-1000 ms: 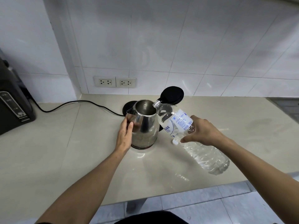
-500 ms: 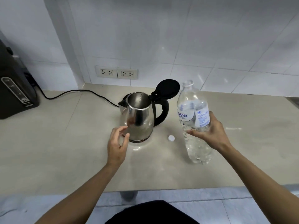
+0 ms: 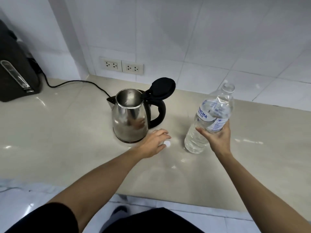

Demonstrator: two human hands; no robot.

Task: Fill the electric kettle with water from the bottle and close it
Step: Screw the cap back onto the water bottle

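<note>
Two hazards face you: your right hand [image 3: 217,137] grips the uncapped bottle [image 3: 208,118] upright on the surface [image 3: 67,140], your left hand [image 3: 154,142] pinches its cap [image 3: 167,143] beside the open-lidded kettle [image 3: 130,118], so a nudge could spill water.

There is one steel kettle [image 3: 130,117] near the middle of the frame, with one black lid [image 3: 162,88]. One clear bottle [image 3: 209,120] is at the right. One white cap [image 3: 167,143] lies at the centre. Two wall sockets [image 3: 121,65] are in the upper middle. One dark appliance [image 3: 16,71] stands at the left edge. Two hands are visible: left hand [image 3: 154,142], right hand [image 3: 217,137].
</note>
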